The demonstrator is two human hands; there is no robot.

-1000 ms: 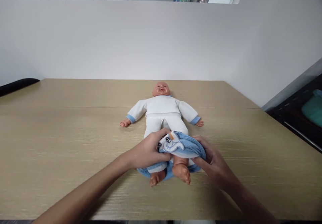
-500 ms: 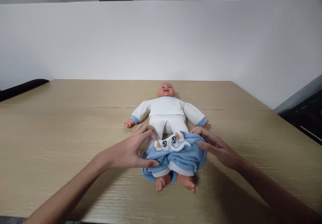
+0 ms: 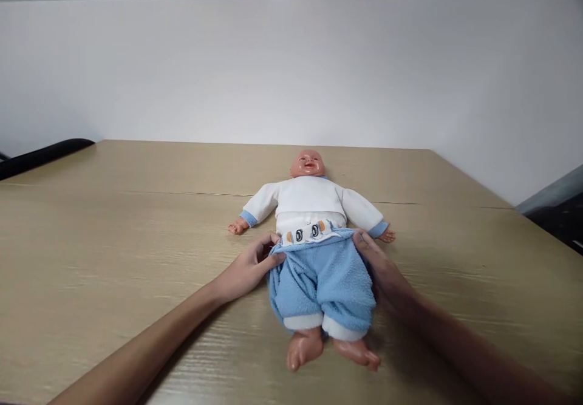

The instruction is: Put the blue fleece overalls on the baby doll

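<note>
A baby doll (image 3: 310, 195) in a white top with blue cuffs lies on its back, head away from me and bare feet towards me. Light blue fleece pants (image 3: 344, 277) with white ankle cuffs cover its legs up to about the hips. Their waistband is folded over, showing a white strip with printed eyes and orange patches. My left hand (image 3: 248, 268) pinches the waistband at its left side, thumb on top. At the right side, my right hand (image 3: 380, 268) grips the waistband, with part of its fingers hidden behind the cloth.
The doll rests on a wide wooden table (image 3: 136, 235) with a thin seam running across it. A white partition wall (image 3: 273, 71) stands behind the far edge. Dark chair-like shapes are at the far left (image 3: 50, 153) and right (image 3: 562, 220).
The bunched pants have been drawn up the doll's legs from the shins to the hips, and the cloth is now stretched out. Both hands have closed on the waistband.
</note>
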